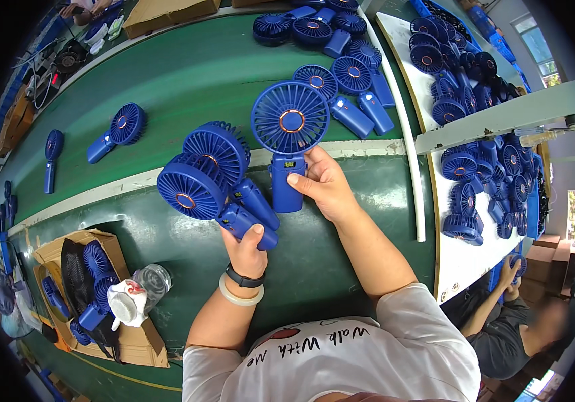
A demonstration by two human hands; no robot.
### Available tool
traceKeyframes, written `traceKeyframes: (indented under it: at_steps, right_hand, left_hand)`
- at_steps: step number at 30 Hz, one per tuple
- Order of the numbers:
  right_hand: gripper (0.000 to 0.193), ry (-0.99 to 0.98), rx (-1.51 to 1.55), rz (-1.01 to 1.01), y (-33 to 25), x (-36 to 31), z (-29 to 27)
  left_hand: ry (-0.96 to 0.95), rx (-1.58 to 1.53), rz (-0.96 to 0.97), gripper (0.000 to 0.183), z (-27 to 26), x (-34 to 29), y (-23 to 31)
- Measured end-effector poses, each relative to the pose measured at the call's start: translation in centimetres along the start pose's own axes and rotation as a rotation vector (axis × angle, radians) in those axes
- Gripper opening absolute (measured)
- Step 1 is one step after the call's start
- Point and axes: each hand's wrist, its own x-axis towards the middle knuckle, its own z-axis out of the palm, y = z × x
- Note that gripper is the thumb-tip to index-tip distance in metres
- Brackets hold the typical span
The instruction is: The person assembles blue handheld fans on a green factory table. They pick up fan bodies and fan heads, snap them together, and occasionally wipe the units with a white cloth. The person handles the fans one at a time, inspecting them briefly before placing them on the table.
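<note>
My right hand [321,184] grips the handle of a blue handheld fan [291,120], its round grille facing up and its thumb-side showing a small lit display. In my left hand [244,251] are two more blue fans, one in front [190,191] and one partly hidden behind it [224,151]. Both sets of fingers are closed round the handles, and the fan heads stand over the near edge of the green belt. Just beyond my right hand, several like fans [351,74] lie in a group on the belt.
Two separate fans [126,124] lie left on the green conveyor belt [187,80]. A cardboard box [157,345] with fans, a black bag and a clear jar [153,281] stands at the near left. Rightward, a white table [445,261] bears many fans under a metal beam [502,117]; another person [515,328] works there.
</note>
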Motion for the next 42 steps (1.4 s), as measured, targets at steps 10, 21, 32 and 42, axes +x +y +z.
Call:
traceKeyframes:
  at_steps: [10, 21, 32, 42]
  right_hand:
    - [0.043, -0.009, 0.044, 0.119, 1.8, 0.3, -1.9]
    - [0.073, -0.148, 0.086, 0.194, -1.7, -10.9, -3.2]
    - [0.072, 0.514, 0.608, -0.335, -17.1, -26.2, -12.7]
    - [0.082, 1.334, -0.736, 0.068, -18.3, -31.3, -36.4]
  left_hand:
    - [-0.137, -0.065, -0.085, 0.071, -0.9, -0.4, -0.3]
    - [-0.781, 0.826, 0.106, 0.089, 4.2, -5.4, 0.4]
    - [-0.74, 1.667, 0.603, 0.049, 13.4, 8.5, -9.4]
    - [-0.459, 1.796, 0.506, 0.037, 14.5, 9.5, -8.3]
